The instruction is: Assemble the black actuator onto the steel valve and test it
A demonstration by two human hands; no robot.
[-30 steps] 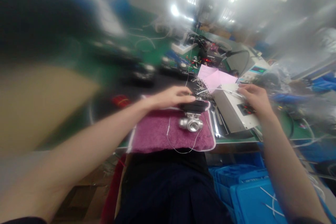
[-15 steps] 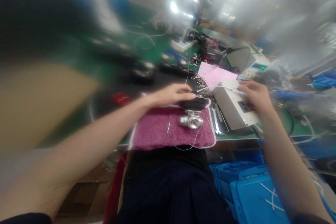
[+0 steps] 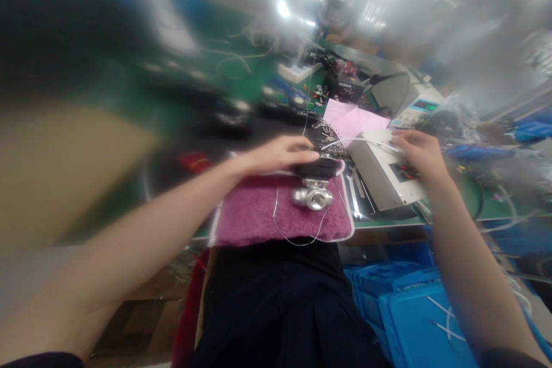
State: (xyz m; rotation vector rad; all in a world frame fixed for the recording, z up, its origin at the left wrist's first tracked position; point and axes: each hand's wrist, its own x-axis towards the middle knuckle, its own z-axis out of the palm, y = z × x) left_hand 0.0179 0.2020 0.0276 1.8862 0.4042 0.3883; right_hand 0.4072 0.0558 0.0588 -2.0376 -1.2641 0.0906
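Left hand (image 3: 290,152), fingers loosely curled, on black box (image 3: 318,168) above metal valve (image 3: 313,197); right hand (image 3: 417,152), grip unclear, at two o'clock on grey box (image 3: 383,171).

Valve (image 3: 313,197) on towel (image 3: 259,215) | wrenches (image 3: 355,192) right of towel | box (image 3: 383,169) farther right | papers (image 3: 351,119) behind

L hand (image 3: 293,152) & R hand (image 3: 420,152) fwd, arms spread, fingers bent
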